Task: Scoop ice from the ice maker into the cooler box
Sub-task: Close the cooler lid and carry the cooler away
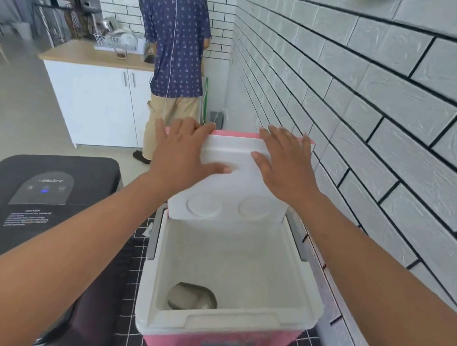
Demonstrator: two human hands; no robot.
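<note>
Both hands are up on the cooler box lid (236,174), which stands raised at the far edge of the cooler box (228,319). The left hand (185,151) lies flat on the lid's white inner face, fingers straight and spread, fingertips over the pink top edge; the right hand (286,159) does the same beside it, fingers wide, gripping nothing. The box sits open below, white inside, with a metal scoop-like thing (192,297) lying at its near bottom; no ice shows in it. Left of the cooler box stands the black ice maker (37,202), lid down, panel lit. This looks like the opening step. Next, by the look of it: let the lid rest, fetch the scoop from the box, then lift the ice maker's lid.
</note>
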